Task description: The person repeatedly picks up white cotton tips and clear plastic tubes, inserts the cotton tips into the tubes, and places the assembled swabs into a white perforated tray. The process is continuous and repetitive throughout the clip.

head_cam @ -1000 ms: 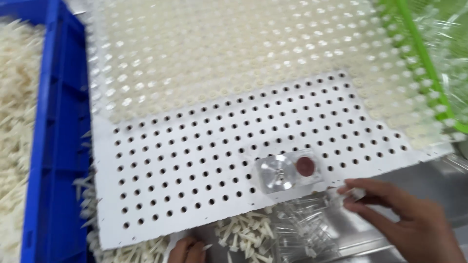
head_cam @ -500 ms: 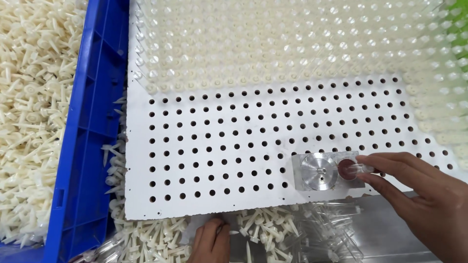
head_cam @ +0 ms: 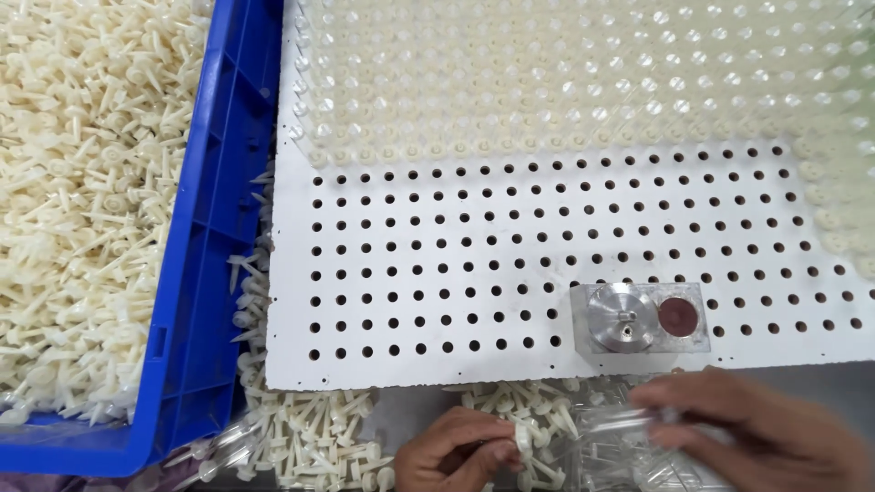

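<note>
Both hands are now working at the bottom edge: the left hand [head_cam: 456, 451] is pinching one cream plastic peg [head_cam: 523, 441] from the loose pile, while the right hand [head_cam: 756, 437], having left the small metal fixture [head_cam: 638, 317], is blurring over clear tubes [head_cam: 629, 446], its grip unclear. Above them a white perforated board [head_cam: 437, 273] is lying half filled, with a blue crate [head_cam: 205, 273] of pegs at left.

A matt white perforated plastic board [head_cam: 456, 273] is seen beside a glossy blue plastic crate [head_cam: 205, 273]. Bright brushed metal is shown by the small rectangular block [head_cam: 638, 317]; the cream plastic pegs [head_cam: 82, 182] look smooth.
</note>
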